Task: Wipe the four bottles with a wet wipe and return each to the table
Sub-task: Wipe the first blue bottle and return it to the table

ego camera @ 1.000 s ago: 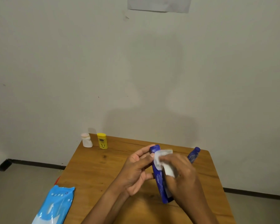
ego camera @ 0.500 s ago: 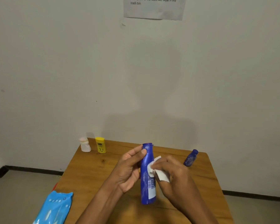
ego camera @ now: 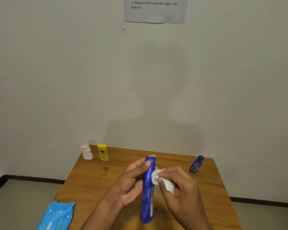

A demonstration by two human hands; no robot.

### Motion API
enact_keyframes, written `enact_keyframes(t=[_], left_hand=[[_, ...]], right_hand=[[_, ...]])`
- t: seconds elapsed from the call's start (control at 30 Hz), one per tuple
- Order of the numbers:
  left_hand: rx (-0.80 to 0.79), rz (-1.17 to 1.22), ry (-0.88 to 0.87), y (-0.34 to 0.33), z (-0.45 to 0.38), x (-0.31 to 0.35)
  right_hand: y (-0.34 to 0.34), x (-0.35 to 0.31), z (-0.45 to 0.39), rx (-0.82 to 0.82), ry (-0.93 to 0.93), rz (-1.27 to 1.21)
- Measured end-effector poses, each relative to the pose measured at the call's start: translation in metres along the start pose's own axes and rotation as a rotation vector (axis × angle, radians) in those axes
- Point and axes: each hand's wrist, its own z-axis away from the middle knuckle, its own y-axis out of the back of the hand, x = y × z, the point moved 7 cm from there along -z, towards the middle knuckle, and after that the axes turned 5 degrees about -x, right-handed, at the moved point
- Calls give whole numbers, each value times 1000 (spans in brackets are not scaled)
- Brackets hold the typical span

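A tall blue bottle point(ego camera: 147, 196) stands nearly upright over the middle of the wooden table point(ego camera: 96, 185). My left hand point(ego camera: 131, 181) grips its upper part near the cap. My right hand point(ego camera: 179, 191) holds a crumpled white wet wipe point(ego camera: 163, 180) pressed against the bottle's right side. A small blue bottle point(ego camera: 196, 164) stands at the back right of the table. At the back left corner stand a yellow bottle point(ego camera: 103, 152) and a small white bottle point(ego camera: 86, 152).
A light blue wet-wipe pack point(ego camera: 56, 216) lies at the table's front left edge. A plain wall rises right behind the table, with a printed sheet point(ego camera: 155, 9) taped high up. Grey floor shows on both sides.
The tall blue bottle has gone from tilted to nearly upright. The wipe in my right hand has slid from its top down to the upper side. The view has tipped upward a little.
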Motion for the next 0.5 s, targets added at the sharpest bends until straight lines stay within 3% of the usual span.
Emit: enact_keyframes(t=[0.13,0.33,0.4,0.5], left_hand=[[67,-7,17,3,-2,-10],[195,17,44,0,-7,-20],[192,73,105,3,-6,-26],[207,60,43,16,-4,-19]], right_hand=[[22,-14,-26,150,-6,-7],[-29,5,-37,-32,51,295],[-35,17,-35,-38,5,295],[-35,23,-33,-58,-35,251]])
